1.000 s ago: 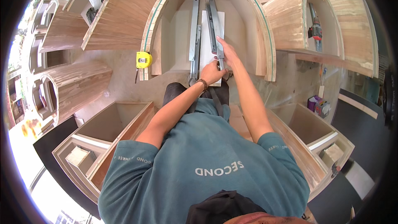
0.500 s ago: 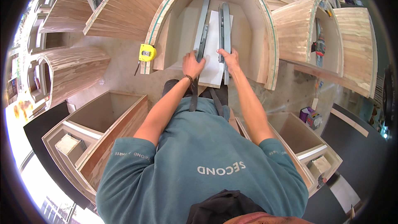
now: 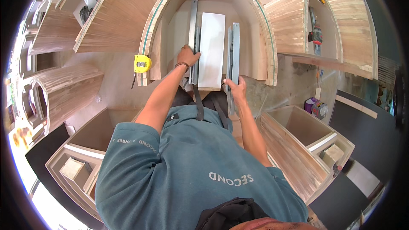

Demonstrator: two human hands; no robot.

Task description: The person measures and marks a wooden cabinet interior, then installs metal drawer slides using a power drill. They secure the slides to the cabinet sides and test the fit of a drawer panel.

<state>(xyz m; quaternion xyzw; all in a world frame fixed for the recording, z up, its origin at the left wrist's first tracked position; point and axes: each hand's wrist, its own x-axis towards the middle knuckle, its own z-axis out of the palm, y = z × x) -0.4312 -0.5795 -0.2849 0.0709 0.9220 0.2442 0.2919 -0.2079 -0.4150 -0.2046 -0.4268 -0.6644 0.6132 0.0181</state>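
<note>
Head view, looking down over the person's shoulders into an open plywood cabinet box with an arched front edge (image 3: 272, 55).

Left hand (image 3: 187, 55): reaches forward, fingers wrapped around the long grey metal drawer slide on the left (image 3: 194, 38), gripping it near its middle. This slide runs away from the hand along the cabinet floor.

Right hand (image 3: 237, 88): lower and nearer the body, closed on the near end of the second grey metal drawer slide (image 3: 233, 51), which extends forward from the hand. The two hands are apart, one slide each.

Between the hands and between the slides: a pale rectangular board (image 3: 211, 49) lying flat, both slides just beside its long edges.

Left of the left hand: a yellow tape measure (image 3: 142, 63) resting on the cabinet's front edge.

Further right of the right hand: a curved plywood shelf unit (image 3: 336, 38). Below each forearm, open plywood drawer boxes (image 3: 298, 123) on the floor.
</note>
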